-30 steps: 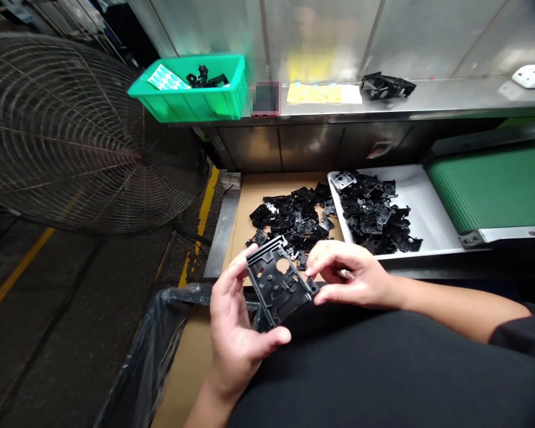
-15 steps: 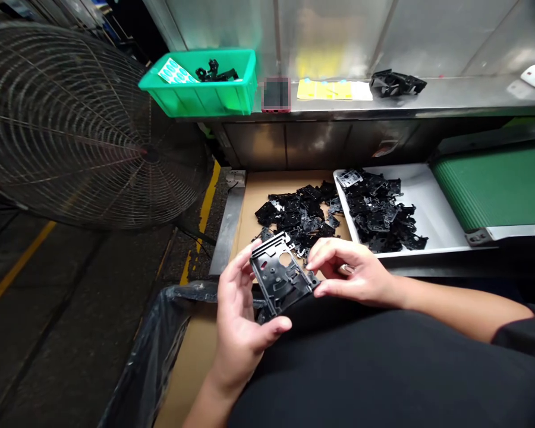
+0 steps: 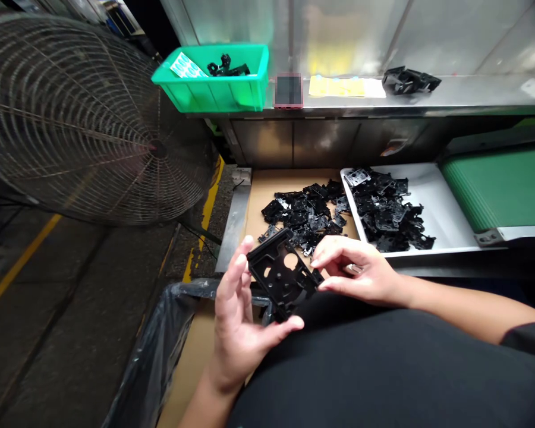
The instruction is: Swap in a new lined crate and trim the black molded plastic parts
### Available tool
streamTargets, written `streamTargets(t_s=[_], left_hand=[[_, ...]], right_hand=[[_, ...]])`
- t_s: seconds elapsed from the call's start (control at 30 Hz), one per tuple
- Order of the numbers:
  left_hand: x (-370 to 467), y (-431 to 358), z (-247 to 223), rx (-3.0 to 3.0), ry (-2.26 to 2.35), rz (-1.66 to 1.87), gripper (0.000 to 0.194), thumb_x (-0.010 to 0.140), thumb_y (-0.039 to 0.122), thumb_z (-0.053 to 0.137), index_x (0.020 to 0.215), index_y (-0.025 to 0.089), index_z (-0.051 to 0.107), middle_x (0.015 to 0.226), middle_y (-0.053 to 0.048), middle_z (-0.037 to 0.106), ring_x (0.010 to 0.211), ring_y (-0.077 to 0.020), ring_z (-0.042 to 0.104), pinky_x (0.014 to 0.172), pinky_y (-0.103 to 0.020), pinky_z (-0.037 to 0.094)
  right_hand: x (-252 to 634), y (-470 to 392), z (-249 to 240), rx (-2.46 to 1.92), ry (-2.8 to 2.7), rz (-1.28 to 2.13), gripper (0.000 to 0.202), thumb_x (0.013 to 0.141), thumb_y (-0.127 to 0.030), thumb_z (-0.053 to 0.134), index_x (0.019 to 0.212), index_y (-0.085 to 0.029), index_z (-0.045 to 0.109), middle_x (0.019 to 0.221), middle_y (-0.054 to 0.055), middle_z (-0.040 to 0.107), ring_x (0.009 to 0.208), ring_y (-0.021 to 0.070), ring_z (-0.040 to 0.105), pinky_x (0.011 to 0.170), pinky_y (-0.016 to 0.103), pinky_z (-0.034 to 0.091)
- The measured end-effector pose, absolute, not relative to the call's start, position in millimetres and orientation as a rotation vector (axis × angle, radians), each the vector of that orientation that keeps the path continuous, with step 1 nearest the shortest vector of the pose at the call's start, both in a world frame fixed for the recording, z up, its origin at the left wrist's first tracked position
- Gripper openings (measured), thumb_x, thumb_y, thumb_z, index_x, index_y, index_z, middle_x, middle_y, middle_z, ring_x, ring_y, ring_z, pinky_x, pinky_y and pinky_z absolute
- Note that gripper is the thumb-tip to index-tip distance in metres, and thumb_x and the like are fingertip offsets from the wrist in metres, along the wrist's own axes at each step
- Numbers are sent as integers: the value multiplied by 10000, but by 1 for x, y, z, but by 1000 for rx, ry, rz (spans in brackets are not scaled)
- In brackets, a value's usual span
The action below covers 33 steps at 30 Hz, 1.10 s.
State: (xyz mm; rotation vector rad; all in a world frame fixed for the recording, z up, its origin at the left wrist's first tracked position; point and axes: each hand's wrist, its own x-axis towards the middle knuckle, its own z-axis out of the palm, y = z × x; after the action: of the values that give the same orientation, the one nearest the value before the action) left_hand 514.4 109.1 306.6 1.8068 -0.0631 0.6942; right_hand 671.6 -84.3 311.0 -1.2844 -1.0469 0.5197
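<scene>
A flat black plastic part [image 3: 279, 276] with a round hole is held in front of my body, its face tilted toward the camera. Its left edge rests against the fingers of my left hand [image 3: 245, 321], whose thumb reaches below its lower corner. My right hand [image 3: 361, 270] pinches the part's right corner between thumb and forefinger; a ring shows on one finger. Behind the hands, a pile of similar black parts [image 3: 307, 211] lies on a cardboard sheet [image 3: 261, 184]. More of them [image 3: 383, 208] fill the left side of a white tray [image 3: 448, 220].
A large fan [image 3: 156, 148] stands at the left. On the metal shelf [image 3: 352, 107] are a green bin [image 3: 214, 95], yellow notes [image 3: 336, 87] and black pieces [image 3: 410, 80]. A green conveyor [image 3: 508, 184] is at the right, a plastic-lined box [image 3: 160, 333] at the lower left.
The black part has turned in my hands and its face looks darker. My left fingers have straightened a little. The whole view has shifted, with the surroundings slightly further right.
</scene>
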Motion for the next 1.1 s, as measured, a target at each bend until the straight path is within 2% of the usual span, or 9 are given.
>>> streamTargets(t_s=[0.13,0.27,0.43,0.53,0.73,0.87,1.0,1.1], left_hand=[[517,111,309,1789,-34,701,1158,586,177,957,1562,306,348,1660,-115,318,1556,-299,227,1266,-411,292],[517,112,307,1747,0,682,1160,575,184,963,1553,337,357,1668,-103,306,1557,-325,205,1236,-446,355],[514,111,302,1681,53,632,1155,570,197,966,1544,353,367,1692,-109,239,1521,-355,303,1200,-496,399],[513,109,301,1663,75,619,1140,577,211,963,1545,338,373,1694,-112,231,1519,-344,313,1203,-475,392],[507,109,302,1660,107,632,1123,583,220,961,1537,358,384,1697,-93,228,1513,-347,327,1197,-488,400],[500,109,300,1659,144,627,1128,583,223,961,1537,373,379,1704,-84,208,1511,-359,326,1191,-504,409],[489,109,296,1620,229,593,1196,593,248,959,1570,412,290,1719,-74,142,1483,-383,376,1172,-550,428],[480,110,294,1586,283,595,1229,596,232,955,1572,465,246,1726,-27,112,1508,-381,328,1189,-572,392]], right_hand=[[672,-82,313,-1287,-1051,514,232,861,-210,791,1070,-195,691,992,48,655,644,76,515,509,193,439],[671,-81,313,-1283,-1042,518,242,861,-217,793,1080,-198,691,986,43,651,629,69,506,506,194,431],[671,-82,312,-1289,-1039,509,255,851,-204,802,1082,-198,694,971,42,647,815,128,598,614,230,492],[670,-83,312,-1302,-1048,507,258,848,-205,806,1080,-195,694,971,43,653,911,156,619,707,271,530],[668,-79,313,-1281,-1051,541,254,853,-225,804,1076,-185,688,975,37,644,747,100,570,570,208,459],[666,-75,312,-1270,-1071,540,257,849,-234,810,1072,-182,692,958,38,651,779,114,587,579,215,466],[663,-70,311,-1273,-1086,557,256,851,-237,808,1075,-183,696,935,35,657,815,133,613,610,232,486],[660,-65,310,-1270,-1094,584,254,855,-238,803,1078,-181,695,928,34,655,786,125,603,582,217,466]])
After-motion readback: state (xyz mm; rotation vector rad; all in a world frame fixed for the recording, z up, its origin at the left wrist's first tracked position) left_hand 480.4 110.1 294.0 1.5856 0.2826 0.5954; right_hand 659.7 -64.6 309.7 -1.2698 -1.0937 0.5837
